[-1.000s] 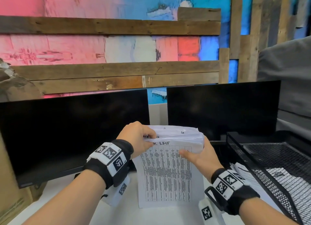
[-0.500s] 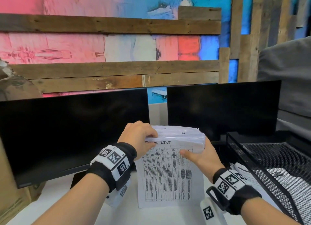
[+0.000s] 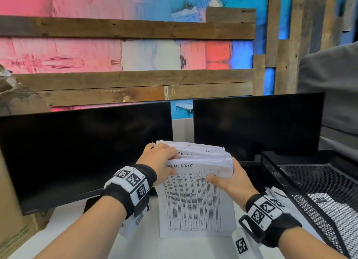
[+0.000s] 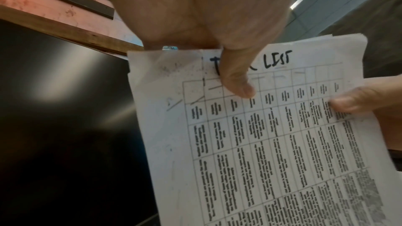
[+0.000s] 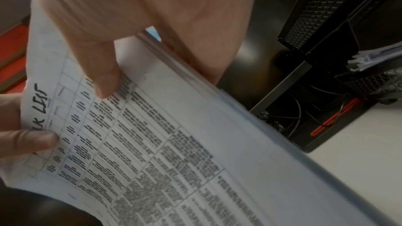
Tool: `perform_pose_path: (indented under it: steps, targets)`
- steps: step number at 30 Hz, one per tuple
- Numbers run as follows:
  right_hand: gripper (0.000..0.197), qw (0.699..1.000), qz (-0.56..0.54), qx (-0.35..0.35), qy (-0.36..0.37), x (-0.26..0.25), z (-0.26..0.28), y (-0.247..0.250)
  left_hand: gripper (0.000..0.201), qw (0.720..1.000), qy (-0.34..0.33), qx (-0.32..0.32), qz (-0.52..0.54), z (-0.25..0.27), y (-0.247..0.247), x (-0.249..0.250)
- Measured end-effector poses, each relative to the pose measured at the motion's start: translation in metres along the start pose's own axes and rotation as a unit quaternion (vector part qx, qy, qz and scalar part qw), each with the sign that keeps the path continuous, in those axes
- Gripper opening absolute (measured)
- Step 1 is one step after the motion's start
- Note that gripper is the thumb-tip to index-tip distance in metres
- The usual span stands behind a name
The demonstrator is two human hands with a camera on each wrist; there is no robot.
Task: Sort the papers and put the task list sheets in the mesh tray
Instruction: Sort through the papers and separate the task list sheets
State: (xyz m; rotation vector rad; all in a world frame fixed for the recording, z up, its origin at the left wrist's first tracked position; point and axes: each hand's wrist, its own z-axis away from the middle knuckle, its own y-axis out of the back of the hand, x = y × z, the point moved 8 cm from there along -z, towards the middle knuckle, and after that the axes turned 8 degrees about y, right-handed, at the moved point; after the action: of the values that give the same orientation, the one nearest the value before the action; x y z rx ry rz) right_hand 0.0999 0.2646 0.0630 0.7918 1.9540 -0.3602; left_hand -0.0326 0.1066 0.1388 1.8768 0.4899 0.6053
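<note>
I hold a thick stack of papers (image 3: 205,154) upright over the white desk, in front of the monitors. Its front sheet is a printed grid headed TASK LIST (image 3: 190,200), hanging down toward the desk. My left hand (image 3: 168,162) grips the top left corner, its thumb (image 4: 237,80) on the heading and its fingers dug between the upper sheets, fanning them apart. My right hand (image 3: 225,178) pinches the right edge, with the thumb (image 5: 102,76) on the front sheet (image 5: 152,143) and the fingers behind the stack. The black mesh tray (image 3: 271,162) stands at the right with a sheet lying in it.
Two dark monitors (image 3: 87,152) (image 3: 255,127) stand close behind the papers. A lower tier under the mesh tray (image 5: 322,15) holds more papers (image 3: 279,196). A cardboard box (image 3: 13,229) sits at the left edge. A grey fabric shape (image 3: 333,84) is at the far right.
My left fingers have pushed in between the upper sheets, so the top of the stack now fans open and a second heading shows. Both hands stay in nearly the same place.
</note>
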Motion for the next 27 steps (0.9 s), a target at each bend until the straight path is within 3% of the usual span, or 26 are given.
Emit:
perform_pose_path:
  steps: [7,12,23,27]
  targets:
    - [0.074,0.990,0.071,-0.117,-0.023,0.002,0.008,-0.012,0.026,0.999,-0.003,-0.025,0.026,-0.006,-0.002,-0.007]
    - [0.057,0.983,0.099,-0.151,-0.030,0.004,0.008,-0.018,0.034,0.999,-0.003,-0.039,0.026,-0.008,-0.002,-0.009]
    - [0.043,0.982,0.098,-0.146,-0.064,0.015,0.007,-0.009,0.023,0.995,0.017,-0.099,-0.017,-0.009,-0.009,-0.002]
    - [0.040,0.981,0.103,-0.148,-0.073,0.018,0.008,-0.007,0.015,0.991,-0.012,-0.115,-0.075,-0.008,-0.006,0.011]
